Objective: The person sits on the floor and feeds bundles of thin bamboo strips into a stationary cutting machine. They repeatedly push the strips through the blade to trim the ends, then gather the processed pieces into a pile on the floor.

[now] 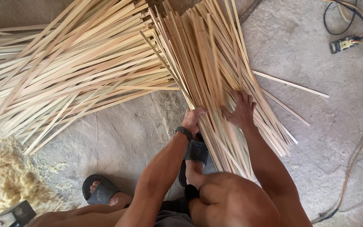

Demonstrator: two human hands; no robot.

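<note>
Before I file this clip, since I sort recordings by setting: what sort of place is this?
Probably a floor-level craft workshop for splitting bamboo or wood. Heaps of pale strips cover the concrete floor, shavings are piled nearby, and a power cord with plug lies beyond.

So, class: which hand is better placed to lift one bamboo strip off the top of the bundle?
Probably the right hand: it lies flat on top of the bamboo strip bundle, fingers spread. The left hand clasps the bundle's edge, steadying it.
</note>
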